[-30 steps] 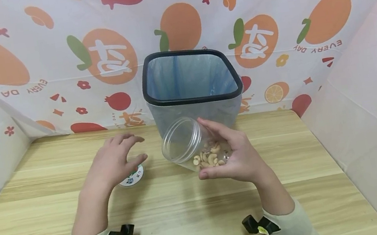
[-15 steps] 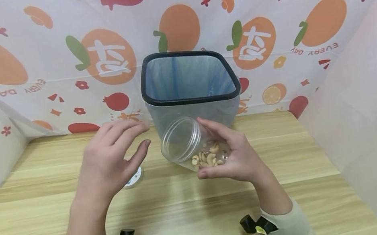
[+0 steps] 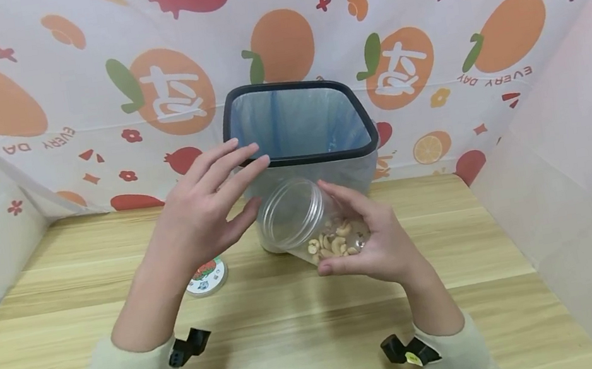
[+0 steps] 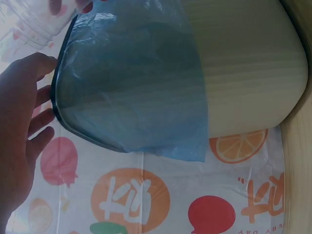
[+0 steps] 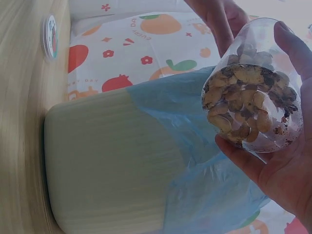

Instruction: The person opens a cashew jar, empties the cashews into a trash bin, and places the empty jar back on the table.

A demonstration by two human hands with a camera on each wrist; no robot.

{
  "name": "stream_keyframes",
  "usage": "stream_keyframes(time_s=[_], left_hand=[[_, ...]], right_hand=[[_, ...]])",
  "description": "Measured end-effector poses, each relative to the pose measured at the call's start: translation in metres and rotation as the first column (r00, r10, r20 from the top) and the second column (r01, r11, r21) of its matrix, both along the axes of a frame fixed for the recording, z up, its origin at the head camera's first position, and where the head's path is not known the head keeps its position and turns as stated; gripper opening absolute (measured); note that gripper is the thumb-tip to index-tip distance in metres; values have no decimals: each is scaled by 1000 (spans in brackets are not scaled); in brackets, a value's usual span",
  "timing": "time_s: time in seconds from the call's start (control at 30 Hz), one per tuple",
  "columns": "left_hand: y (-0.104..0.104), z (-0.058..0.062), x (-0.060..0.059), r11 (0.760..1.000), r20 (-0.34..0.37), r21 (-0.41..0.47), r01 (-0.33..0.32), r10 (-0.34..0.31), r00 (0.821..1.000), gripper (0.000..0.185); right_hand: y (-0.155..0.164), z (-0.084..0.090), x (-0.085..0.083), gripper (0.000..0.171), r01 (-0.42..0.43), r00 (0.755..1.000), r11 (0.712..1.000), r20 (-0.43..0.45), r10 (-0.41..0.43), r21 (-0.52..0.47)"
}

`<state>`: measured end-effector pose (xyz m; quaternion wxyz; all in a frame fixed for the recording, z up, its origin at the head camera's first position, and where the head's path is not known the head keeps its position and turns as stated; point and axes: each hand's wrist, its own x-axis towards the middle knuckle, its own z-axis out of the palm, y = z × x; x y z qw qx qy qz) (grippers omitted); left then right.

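While the left hand hovers spread, the right hand grips a tilted jar of cashews.

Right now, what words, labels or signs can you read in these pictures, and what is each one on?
"EVERY DAY", mirrored: on the fruit-print backdrop, beside the oranges.
A white character on the orange circles of the same backdrop: mirrored, I cannot read it.
Round lid lying on the table: a small printed picture, any text too small to read.
Clear jar held by the right hand: no label shows.
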<state>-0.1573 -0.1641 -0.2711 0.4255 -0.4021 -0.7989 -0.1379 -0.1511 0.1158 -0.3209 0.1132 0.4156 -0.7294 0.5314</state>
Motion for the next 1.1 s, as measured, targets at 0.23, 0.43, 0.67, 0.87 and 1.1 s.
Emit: stream_keyframes(time_s=[0.23, 0.43, 0.67, 0.87, 1.1], left_hand=[[2, 0, -12, 999, 63, -30, 14, -12, 998, 66], [3, 3, -18, 998, 73, -56, 27, -23, 997, 66], [7, 6, -24, 995, 114, -94, 21, -11, 993, 64], [10, 1, -26, 998, 106, -59, 14, -7, 994, 62], [14, -9, -26, 999, 88, -15, -47, 48, 995, 65]], right_hand=[[-1, -2, -1, 96, 19, 1000, 1000, -8, -19, 13], [-3, -4, -1, 96, 7, 1000, 1000, -5, -7, 13], [-3, -4, -2, 96, 23, 1000, 1000, -6, -22, 21], [0, -2, 0, 100, 32, 999, 999, -3, -32, 25], [6, 1, 1, 102, 45, 999, 999, -12, -45, 7]])
